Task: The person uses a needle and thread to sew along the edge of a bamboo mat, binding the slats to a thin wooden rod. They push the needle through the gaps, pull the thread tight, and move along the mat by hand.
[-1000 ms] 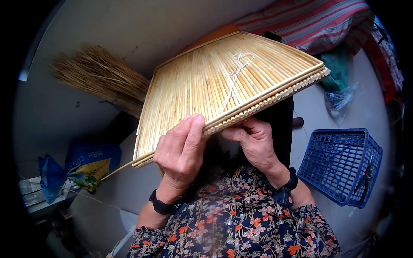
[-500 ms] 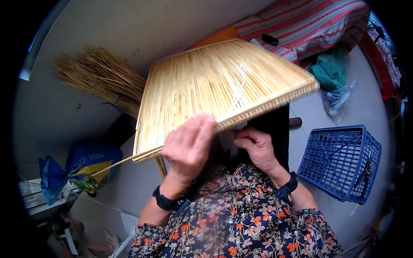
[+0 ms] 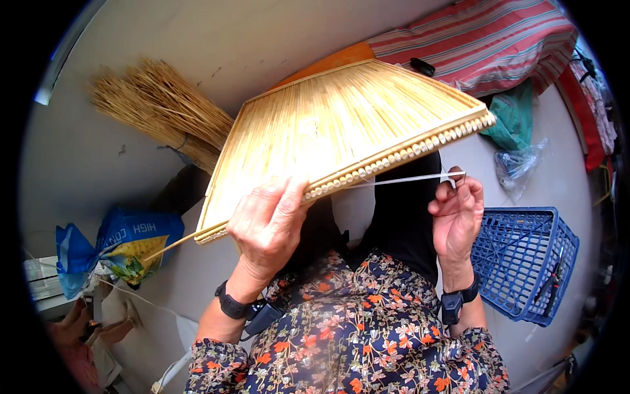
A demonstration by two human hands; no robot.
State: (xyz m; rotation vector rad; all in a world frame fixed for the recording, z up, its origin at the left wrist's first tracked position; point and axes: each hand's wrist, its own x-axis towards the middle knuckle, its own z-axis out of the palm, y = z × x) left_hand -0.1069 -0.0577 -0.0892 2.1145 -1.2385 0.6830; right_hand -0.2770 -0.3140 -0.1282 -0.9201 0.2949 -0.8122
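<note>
1. Head view: the panel [image 3: 354,118], made of straw-coloured stalks laid side by side, is tilted in front of the person, above the lap; what bears its far side is hidden.
2. It should be light and fairly stiff as a whole, though single stalks would likely bend, split or crush under a hard pinch. The smooth stalks may be a little slippery. The thick near edge [image 3: 400,156], with its row of cut ends, looks the firmest place to take hold.
3. The left hand [image 3: 269,220] grips that edge left of its middle, fingers on top; the thumb is hidden.
4. The right hand [image 3: 459,217], well apart from the panel, has its fingers curled up, pinching a white thread [image 3: 407,179] pulled taut from beneath the edge. Whether it also holds a needle, I cannot tell.
5. A thin stick [image 3: 170,248] juts from the panel's near left corner, towards a blue bag [image 3: 141,226].
6. Farther out, a straw bundle [image 3: 161,105] leans at the wall [image 3: 197,33]; right are a blue crate [image 3: 525,210], a green bag [image 3: 514,118] and striped cloth [image 3: 479,46].
</note>
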